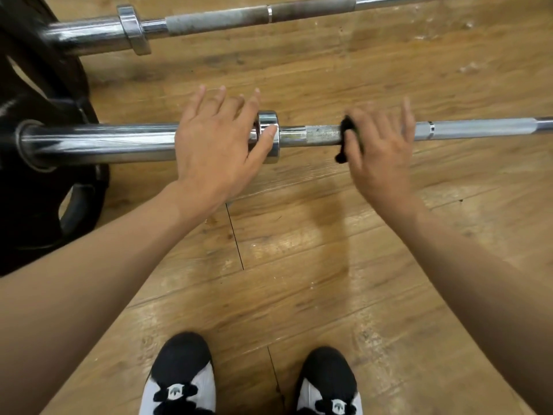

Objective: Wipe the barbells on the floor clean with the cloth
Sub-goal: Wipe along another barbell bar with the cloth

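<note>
Where the worn wooden floor (pixel 299 265) spreads in scuffed planks, two chrome bars lie across it from left to right: the far barbell (pixel 209 20) along the top and the near barbell (pixel 104 142) through the middle, both running into black weight plates (pixel 45 205) at the left. The left hand (pixel 215 145) rests flat on the near barbell at its collar (pixel 269 121), fingers (pixel 254 100) released and spread. Just right of the collar, the right hand (pixel 383 157) presses the black cloth (pixel 347 136) onto the knurled shaft, its fingers straight and splayed; blur hides how the thumb lies. The hands cover that stretch of bar. A pair of black-and-white shoes (pixel 182 369) stands nearest, well apart from it.
</note>
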Action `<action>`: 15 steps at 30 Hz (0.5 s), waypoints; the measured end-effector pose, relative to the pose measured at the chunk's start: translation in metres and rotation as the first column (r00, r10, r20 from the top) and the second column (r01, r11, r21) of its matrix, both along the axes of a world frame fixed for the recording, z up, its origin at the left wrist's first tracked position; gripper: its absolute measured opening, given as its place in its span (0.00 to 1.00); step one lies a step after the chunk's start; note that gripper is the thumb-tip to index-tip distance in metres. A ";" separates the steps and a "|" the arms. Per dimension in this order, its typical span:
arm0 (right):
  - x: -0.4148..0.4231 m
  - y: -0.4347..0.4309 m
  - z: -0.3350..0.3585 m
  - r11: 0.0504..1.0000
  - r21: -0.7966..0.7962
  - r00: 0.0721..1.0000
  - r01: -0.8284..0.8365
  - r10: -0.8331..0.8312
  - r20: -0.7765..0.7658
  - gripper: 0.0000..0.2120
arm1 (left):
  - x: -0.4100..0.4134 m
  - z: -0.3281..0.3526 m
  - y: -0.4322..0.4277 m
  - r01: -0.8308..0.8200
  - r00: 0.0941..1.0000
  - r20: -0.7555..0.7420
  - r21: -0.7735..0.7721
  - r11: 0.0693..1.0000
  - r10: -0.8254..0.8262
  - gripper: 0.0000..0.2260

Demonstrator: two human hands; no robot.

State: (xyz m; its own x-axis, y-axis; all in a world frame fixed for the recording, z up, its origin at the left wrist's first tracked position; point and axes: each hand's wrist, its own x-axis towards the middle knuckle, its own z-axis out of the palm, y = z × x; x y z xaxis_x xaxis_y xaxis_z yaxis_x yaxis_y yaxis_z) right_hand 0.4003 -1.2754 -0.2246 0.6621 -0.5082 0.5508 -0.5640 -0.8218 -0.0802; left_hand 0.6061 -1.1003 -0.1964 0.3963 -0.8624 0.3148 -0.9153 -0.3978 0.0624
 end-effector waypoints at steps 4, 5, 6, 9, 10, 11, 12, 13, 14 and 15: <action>0.026 0.025 -0.002 0.947 0.088 0.941 0.310 -0.319 0.117 0.16 | -0.002 0.000 -0.004 -0.019 1.000 0.005 -0.016 1.000 0.019 0.31; 0.042 0.041 -0.003 0.965 0.075 0.957 0.249 -0.257 0.130 0.16 | -0.002 -0.001 -0.004 -0.019 1.000 0.003 -0.020 1.000 0.020 0.31; 0.058 0.055 -0.005 0.988 0.058 0.980 0.145 -0.152 0.128 0.16 | -0.002 -0.001 -0.003 -0.021 1.000 0.008 -0.025 0.999 0.021 0.31; 0.069 0.065 -0.007 0.995 -0.030 0.992 -0.091 0.093 0.087 0.16 | -0.001 -0.001 -0.002 -0.009 1.000 0.020 -0.035 0.999 0.010 0.32; 0.061 0.055 -0.007 0.993 -0.074 0.993 -0.097 0.102 0.061 0.16 | -0.001 -0.002 -0.001 -0.004 1.000 0.014 -0.038 0.999 0.005 0.32; 0.052 0.044 -0.008 0.994 -0.090 0.996 -0.058 0.063 0.056 0.16 | -0.001 -0.002 -0.001 -0.007 1.000 0.011 -0.040 0.999 0.007 0.32; 0.049 0.039 -0.008 0.998 -0.063 0.997 0.029 -0.025 0.077 0.16 | -0.001 -0.003 -0.001 -0.017 1.000 0.010 -0.038 0.999 0.018 0.31; 0.050 0.041 -0.005 0.989 0.006 0.983 0.148 -0.148 0.110 0.15 | -0.001 -0.003 -0.002 -0.025 1.000 0.002 -0.030 0.999 0.025 0.31; 0.057 0.049 -0.003 0.966 0.080 0.955 0.247 -0.256 0.147 0.14 | -0.002 -0.003 -0.003 -0.028 1.000 -0.011 -0.018 0.999 0.028 0.31; 0.066 0.058 -0.002 0.956 0.113 0.938 0.272 -0.290 0.192 0.13 | -0.004 -0.002 -0.002 -0.032 0.999 -0.019 -0.011 0.999 0.032 0.32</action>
